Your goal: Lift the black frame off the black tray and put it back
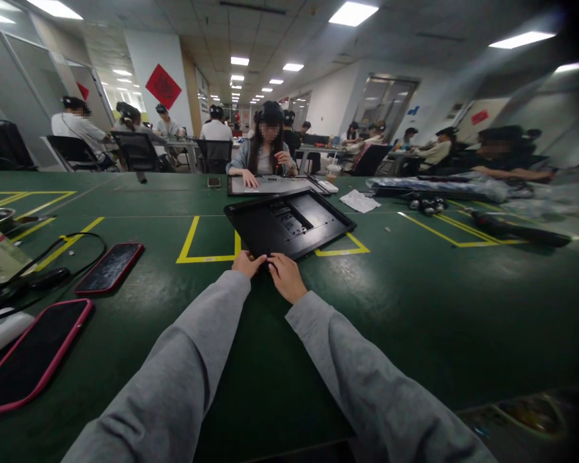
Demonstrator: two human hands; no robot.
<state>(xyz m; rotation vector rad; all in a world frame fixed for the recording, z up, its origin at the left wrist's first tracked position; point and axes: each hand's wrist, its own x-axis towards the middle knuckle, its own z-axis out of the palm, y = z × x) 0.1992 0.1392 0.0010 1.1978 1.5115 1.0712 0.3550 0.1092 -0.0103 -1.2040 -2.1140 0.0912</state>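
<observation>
A black flat monitor back panel [289,222] lies face down on the green table [415,308], over a yellow-taped square. Both my arms in grey sleeves reach forward to its near edge. My left hand [248,263] rests at the panel's near edge with its fingers curled against it. My right hand [285,276] sits right beside it, fingertips touching the same edge. What the fingers hold, if anything, is hidden under them.
Two red-cased phones [109,267] [29,357] and a black cable [53,254] lie at my left. Across the table a person [267,151] works on another panel [275,185]. Paper [359,200] and dark parts [521,231] lie to the right. More seated people fill the room behind.
</observation>
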